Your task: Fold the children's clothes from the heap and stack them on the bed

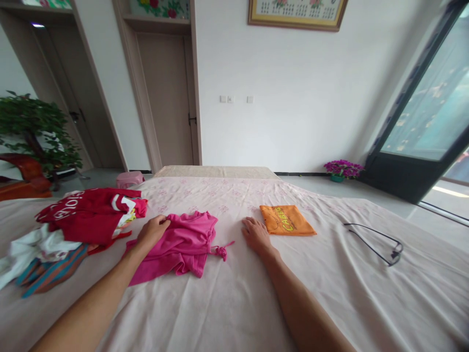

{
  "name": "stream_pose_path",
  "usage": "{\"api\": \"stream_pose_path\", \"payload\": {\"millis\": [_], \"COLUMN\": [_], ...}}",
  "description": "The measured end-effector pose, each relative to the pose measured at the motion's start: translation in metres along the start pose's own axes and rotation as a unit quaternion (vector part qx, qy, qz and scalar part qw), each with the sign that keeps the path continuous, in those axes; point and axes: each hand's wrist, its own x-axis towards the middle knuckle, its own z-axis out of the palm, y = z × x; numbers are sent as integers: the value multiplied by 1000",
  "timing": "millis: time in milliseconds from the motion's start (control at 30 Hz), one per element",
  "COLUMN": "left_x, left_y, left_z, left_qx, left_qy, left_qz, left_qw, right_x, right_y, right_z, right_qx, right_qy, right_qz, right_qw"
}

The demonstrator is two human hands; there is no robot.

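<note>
Forearms (100, 291) extended over a pale floral sheet (227, 313). Between them lay a pink garment (179, 242), loosely doubled and rumpled, its knotted cord (221, 252) trailing toward the right. The left hand (156, 229) had its fingertips drawn together on the garment's upper left edge, pinching the fabric. To the left was a heap of clothes (88, 215), with striped and white pieces under a red one. Eyeglasses (395, 254) rested well apart on the right, arms unfolded. The right hand (256, 233) lay palm down on the sheet, its fingers loosely spread and gripping nothing, just beside an orange garment (287, 220) folded into a neat square; I could not tell whether they touched. Farther off, a pink stool (130, 179) and purple flowers (343, 168) stood on the floor. Behind were a closed door (164, 98) and a white wall (264, 132) bearing a framed picture (296, 12).
</note>
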Motion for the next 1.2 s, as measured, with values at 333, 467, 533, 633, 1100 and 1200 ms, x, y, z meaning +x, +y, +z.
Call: {"api": "stream_pose_path", "payload": {"millis": [333, 467, 533, 633, 1100, 1200], "left_x": [-88, -99, -87, -53, -12, -13], "left_y": [111, 91, 68, 25, 2, 14], "left_z": [31, 33, 25, 10, 1, -31], "left_qx": [-221, -169, -136, -73, -136, -118], "left_qy": [-238, -243, -198, -124, -82, 126], "left_qz": [288, 285, 252, 201, 91, 110], "left_qw": [901, 912, 937, 969, 983, 979], "right_x": [-2, -8, -9, -10, 2, 11], "right_y": [3, -8, -14, -24, -46, -29], "right_z": [-1, -4, -10, -19, -13, -26], "right_qx": [329, 356, 348, 318, 556, 600], "right_qy": [48, 6, -21, -34, 159, 275], "right_qz": [-87, -135, -127, -89, 74, 133], "right_qw": [939, 925, 929, 943, 812, 739]}}
